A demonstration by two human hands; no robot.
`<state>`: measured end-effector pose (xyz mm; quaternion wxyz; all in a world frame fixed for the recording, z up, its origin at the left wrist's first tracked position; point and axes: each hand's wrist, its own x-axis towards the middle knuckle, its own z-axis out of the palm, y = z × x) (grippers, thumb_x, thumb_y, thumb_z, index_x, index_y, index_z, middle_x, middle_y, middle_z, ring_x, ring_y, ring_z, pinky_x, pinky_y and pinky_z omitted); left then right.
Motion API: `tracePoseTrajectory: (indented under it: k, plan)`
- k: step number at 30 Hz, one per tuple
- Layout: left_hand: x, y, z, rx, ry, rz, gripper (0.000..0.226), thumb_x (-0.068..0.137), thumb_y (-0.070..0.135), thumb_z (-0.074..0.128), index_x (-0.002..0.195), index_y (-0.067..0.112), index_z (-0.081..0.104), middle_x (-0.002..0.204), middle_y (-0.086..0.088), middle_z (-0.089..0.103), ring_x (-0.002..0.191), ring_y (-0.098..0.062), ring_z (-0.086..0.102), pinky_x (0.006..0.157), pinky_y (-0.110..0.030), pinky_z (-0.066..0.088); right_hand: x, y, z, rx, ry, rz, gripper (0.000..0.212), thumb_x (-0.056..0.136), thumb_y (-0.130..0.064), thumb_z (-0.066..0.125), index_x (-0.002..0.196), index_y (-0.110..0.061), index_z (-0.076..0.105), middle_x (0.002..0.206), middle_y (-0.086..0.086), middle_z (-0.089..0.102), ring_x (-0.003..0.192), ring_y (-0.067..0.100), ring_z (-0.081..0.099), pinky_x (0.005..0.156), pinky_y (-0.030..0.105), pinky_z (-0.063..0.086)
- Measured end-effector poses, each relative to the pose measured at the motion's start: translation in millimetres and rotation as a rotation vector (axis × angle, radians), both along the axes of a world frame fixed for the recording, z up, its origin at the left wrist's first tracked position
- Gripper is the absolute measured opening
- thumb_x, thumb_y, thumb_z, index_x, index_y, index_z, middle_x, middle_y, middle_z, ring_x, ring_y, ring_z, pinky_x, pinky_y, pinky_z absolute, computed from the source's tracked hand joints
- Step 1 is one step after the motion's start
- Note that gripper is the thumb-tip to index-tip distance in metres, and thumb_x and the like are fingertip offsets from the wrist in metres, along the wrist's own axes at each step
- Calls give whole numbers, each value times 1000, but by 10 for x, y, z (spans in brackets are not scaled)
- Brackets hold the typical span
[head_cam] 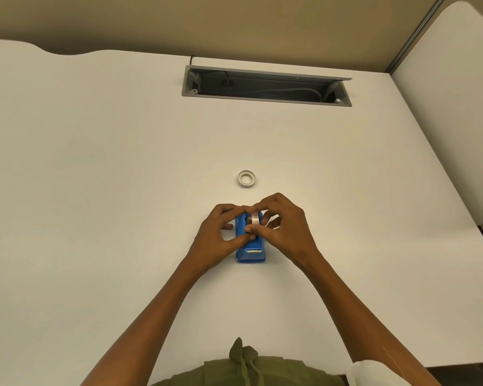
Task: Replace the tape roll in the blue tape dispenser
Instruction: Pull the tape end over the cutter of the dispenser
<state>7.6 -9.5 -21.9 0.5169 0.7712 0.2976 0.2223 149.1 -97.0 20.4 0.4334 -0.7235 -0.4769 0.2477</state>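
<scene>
The blue tape dispenser [251, 253] stands on the white desk [123, 190], its metal cutter facing me. A pale tape roll [253, 218] sits upright in its cradle. My left hand [218, 235] reaches in from the left, thumb and forefinger pinching the roll. My right hand [283, 229] comes from the right, fingertips also on the roll and its loose front edge. A second, thin whitish ring of tape [246, 179] lies flat on the desk just beyond the hands, untouched.
A grey cable tray opening [267, 86] with cords inside is cut into the desk at the back. A white partition [457, 121] bounds the right side. My olive-green shirt [246, 369] shows at the near edge.
</scene>
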Motion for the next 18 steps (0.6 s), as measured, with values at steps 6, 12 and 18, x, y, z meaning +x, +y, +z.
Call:
tracePoseTrajectory:
  k: [6,12,18]
  plan:
    - [-4,-5,40,-6,2,-8,50,75,25,75,119,33,52,118,3,52,103,-10,53,80,-6,46,26,3,-22,14,102,-90,6,76,-20,75,80,-18,72,87,-3,66,75,8,62,62,22,53]
    - [-9,-3,34,-15,14,-9,51,75,27,75,116,40,48,116,9,48,99,-5,53,78,-1,44,74,37,-37,-33,240,-133,4,77,-23,74,77,-25,70,83,-3,69,67,8,66,62,26,57]
    - [-14,8,15,-16,0,-17,51,75,29,75,114,46,47,115,9,50,101,-2,53,80,-4,45,88,53,-14,-65,394,-149,7,77,-17,74,81,-13,73,78,1,71,65,10,66,60,24,55]
